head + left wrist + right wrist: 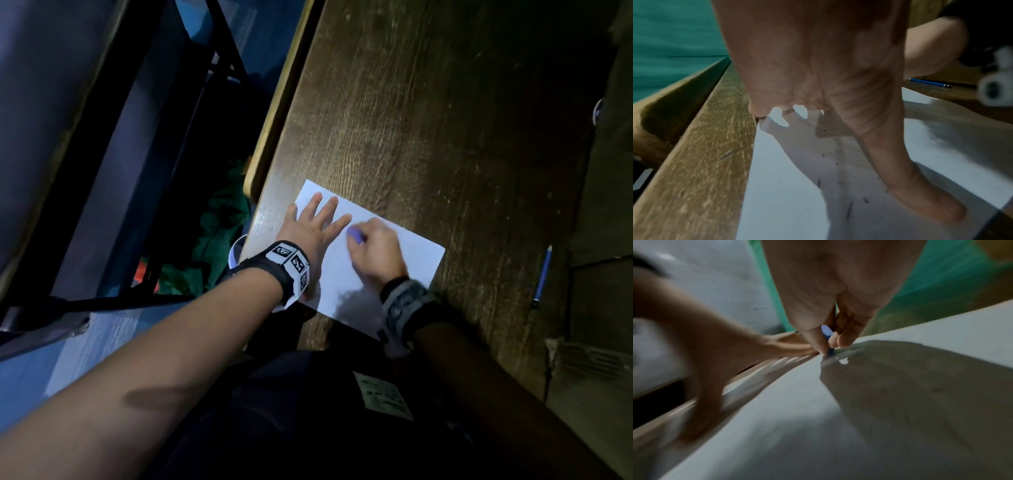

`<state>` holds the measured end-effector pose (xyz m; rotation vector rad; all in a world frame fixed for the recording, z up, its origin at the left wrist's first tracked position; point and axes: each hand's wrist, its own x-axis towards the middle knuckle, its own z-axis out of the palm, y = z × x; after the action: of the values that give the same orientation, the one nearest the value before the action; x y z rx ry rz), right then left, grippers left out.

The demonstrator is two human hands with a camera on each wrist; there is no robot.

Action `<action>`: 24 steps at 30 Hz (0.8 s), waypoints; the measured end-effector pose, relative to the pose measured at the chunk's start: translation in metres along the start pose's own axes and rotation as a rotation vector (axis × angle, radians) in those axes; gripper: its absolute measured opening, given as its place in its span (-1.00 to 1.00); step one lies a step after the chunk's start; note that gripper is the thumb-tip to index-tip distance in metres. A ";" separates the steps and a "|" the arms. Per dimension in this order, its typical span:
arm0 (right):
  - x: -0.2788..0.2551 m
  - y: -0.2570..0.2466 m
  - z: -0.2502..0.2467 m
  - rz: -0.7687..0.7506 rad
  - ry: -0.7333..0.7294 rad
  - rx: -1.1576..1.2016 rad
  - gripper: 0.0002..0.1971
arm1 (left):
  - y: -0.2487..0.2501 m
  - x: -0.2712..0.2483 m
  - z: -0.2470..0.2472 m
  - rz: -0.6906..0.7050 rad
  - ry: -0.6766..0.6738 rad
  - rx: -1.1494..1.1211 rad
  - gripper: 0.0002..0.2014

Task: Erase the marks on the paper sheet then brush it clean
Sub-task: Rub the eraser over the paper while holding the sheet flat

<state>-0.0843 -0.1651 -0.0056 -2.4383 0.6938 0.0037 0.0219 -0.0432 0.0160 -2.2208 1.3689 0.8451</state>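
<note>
A white rectangular paper sheet point(407, 255) lies on the dark wooden table point(445, 120), just below the middle of the head view. The left hand point(310, 228) rests flat on the sheet's left end, fingers spread wide. The right hand point(375, 251) pinches a small blue eraser point(354, 236), its tip apparently touching the paper, though blur hides the contact. Dark crumbs point(830, 152) dot the sheet. A blue pencil point(543, 275) lies well apart at right.
</note>
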 end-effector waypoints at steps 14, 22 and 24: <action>-0.052 -0.020 0.012 -0.410 -0.324 0.010 -0.88 | -0.012 0.003 0.002 0.055 0.017 -0.052 0.74; -0.017 -0.022 0.010 -0.102 -0.046 0.083 -0.85 | -0.015 0.002 0.004 0.064 0.056 -0.070 0.63; -0.051 -0.032 0.018 -0.334 -0.233 0.084 -0.84 | -0.014 0.003 0.004 0.059 0.045 -0.055 0.67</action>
<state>-0.1101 -0.1086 0.0056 -2.3934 0.1772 0.1218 0.0341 -0.0361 0.0113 -2.2642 1.4554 0.8679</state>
